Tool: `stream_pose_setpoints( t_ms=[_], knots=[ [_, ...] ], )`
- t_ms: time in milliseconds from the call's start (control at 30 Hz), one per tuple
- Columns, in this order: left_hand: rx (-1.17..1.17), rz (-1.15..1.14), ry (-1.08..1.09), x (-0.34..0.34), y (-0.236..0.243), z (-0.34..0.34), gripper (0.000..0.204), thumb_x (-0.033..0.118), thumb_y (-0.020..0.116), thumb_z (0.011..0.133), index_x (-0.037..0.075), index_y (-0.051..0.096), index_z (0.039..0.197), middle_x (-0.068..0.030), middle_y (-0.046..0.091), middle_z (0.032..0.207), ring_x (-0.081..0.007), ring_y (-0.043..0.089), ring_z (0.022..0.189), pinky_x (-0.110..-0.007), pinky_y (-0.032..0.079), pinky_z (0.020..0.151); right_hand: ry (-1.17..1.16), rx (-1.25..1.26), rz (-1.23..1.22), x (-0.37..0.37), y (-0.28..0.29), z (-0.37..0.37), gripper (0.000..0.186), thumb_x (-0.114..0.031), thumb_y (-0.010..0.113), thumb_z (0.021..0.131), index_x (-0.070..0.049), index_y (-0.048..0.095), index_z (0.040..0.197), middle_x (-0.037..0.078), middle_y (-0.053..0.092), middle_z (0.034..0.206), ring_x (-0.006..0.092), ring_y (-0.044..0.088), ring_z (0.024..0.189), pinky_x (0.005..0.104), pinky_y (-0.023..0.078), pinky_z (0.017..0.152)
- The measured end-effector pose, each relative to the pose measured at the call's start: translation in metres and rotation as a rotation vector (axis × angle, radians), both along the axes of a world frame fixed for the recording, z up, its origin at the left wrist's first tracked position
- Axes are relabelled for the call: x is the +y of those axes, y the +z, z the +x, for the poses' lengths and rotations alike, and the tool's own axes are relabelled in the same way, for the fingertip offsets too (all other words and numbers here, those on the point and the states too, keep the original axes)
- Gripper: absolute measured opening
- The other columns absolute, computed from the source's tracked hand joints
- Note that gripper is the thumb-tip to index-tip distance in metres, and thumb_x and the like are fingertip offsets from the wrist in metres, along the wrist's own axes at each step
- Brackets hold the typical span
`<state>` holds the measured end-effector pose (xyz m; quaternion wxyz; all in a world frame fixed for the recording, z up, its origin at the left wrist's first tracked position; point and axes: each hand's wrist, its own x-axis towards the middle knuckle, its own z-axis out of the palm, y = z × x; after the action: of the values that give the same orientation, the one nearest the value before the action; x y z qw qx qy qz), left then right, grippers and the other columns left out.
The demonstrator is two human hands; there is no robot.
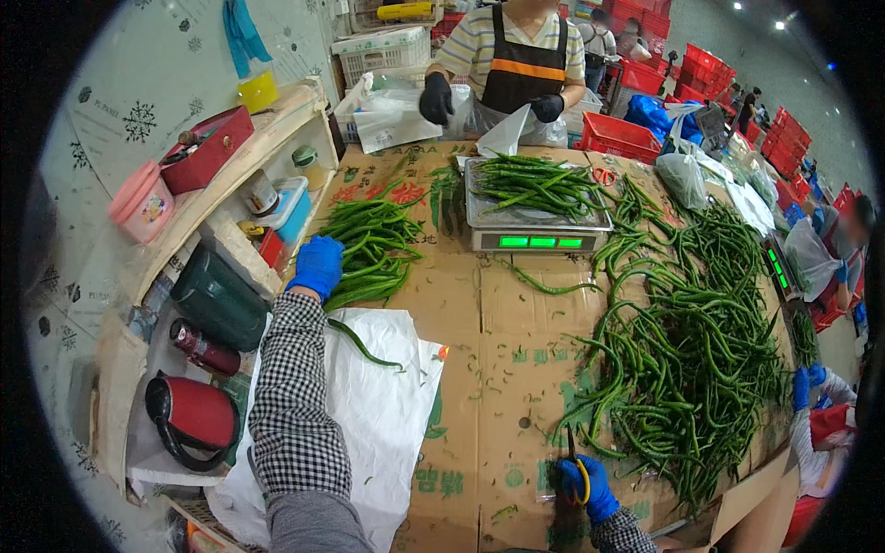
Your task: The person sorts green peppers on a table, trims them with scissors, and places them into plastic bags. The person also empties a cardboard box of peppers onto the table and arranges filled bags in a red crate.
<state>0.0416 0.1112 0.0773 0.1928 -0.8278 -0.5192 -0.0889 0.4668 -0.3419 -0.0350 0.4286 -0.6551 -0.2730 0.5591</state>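
So the biggest thing here is the wide table [502, 369] topped with flattened brown printed cardboard, and most of its right side is buried under a sprawling, tangled heap of long, thin green chili peppers [705, 350]. On the near left there's a crinkled white plastic sheet [373, 405], partly under the person's left forearm. At the far side sits a silver flat-topped scale with green lit displays [539, 242], loaded with its own pile of green peppers [539, 184]. Then there's the smaller bunch of slim glossy green peppers [373, 235] on the far left, and that's where the key relation is: the blue-gloved left hand [318, 265] is right at its left edge, touching it, with the bunch off to the right and the peppers mostly running sideways, fanning away from the hand. Can't tell if that hand is gripping or just resting, since the fingers are hidden. The blue-gloved right hand [595, 490] is way too far off for that bunch; it's just beside the big heap's near left edge, closed around yellow-handled scissors [583, 479] with dark blades pointing away from the person. Smallest of the lot, one lone curved green pepper [366, 345] lies at the sheet's far end, nearer the left hand, slanting down to the right.
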Motion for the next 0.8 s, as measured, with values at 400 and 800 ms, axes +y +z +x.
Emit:
stream_pose_setpoints(
  t_ms=[400,800],
  knots=[
    [-1.835,-0.947,-0.338,-0.075,0.064,0.049,0.032,0.02,0.05,0.093,0.006,0.052,0.121,-0.0088,0.06,0.115,-0.0132,0.06,0.082,-0.025,0.049,0.068,0.036,-0.011,0.052,-0.002,0.013,-0.005,0.025,-0.022,0.064,0.086,0.001,0.062,0.097,0.002,0.056,0.066,0.0076,0.048,0.056,0.0245,0.037,0.049],
    [-1.069,-1.419,-0.313,-0.183,0.047,0.183,0.035,0.015,0.057,0.086,-0.002,0.051,0.116,-0.0121,0.064,0.098,-0.0156,0.062,0.081,-0.028,0.05,0.063,0.561,-0.744,0.015,-0.053,0.064,-0.04,0.033,-0.029,0.057,0.084,-0.01,0.055,0.111,0.017,0.062,0.094,0.0338,0.061,0.081,0.0416,0.049,0.066]
  ],
)
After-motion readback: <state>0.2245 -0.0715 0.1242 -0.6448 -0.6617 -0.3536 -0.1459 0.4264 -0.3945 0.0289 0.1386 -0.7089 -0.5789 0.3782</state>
